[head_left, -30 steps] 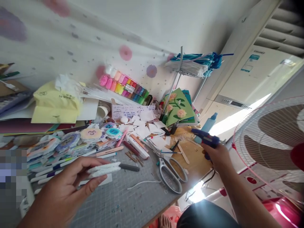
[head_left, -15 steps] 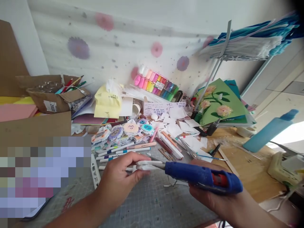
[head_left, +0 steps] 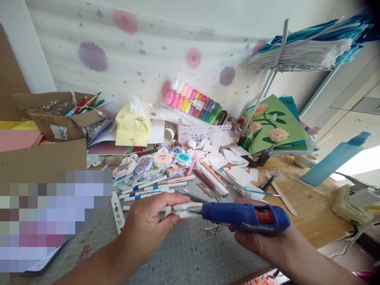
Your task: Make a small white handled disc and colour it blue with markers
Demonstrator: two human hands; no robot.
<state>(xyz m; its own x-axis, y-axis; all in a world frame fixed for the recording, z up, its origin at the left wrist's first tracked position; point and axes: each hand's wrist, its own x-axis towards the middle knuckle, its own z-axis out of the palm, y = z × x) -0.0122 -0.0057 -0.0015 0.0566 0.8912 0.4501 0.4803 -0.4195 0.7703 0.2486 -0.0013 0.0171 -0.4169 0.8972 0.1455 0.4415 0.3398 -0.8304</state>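
Observation:
My left hand (head_left: pixel 151 219) is closed, pinching a small white padded piece (head_left: pixel 184 209) between thumb and fingers over the cutting mat. The piece looks layered, though its exact kind I cannot make out. In my right hand (head_left: pixel 255 237) is a blue glue gun (head_left: pixel 243 217) with a red part in its body, lying nearly level and pointing left. Its nozzle reaches the right end of the white piece, at or between its layers. Just beyond my hands lie several markers (head_left: pixel 157 192) and a pile of colourful paper cut-outs (head_left: pixel 162 158).
A grey gridded cutting mat (head_left: pixel 184 257) covers the near table. Scissors (head_left: pixel 242 191), white paper scraps (head_left: pixel 216 158) and a wooden stick (head_left: pixel 282 194) lie to the right. Behind stand a cardboard box (head_left: pixel 53 120), coloured clay (head_left: pixel 196 103) and a blue spray bottle (head_left: pixel 332 160).
The glue gun has shifted slightly left, its nozzle further along the white piece. My left hand stays nearly in place. The view has moved a little.

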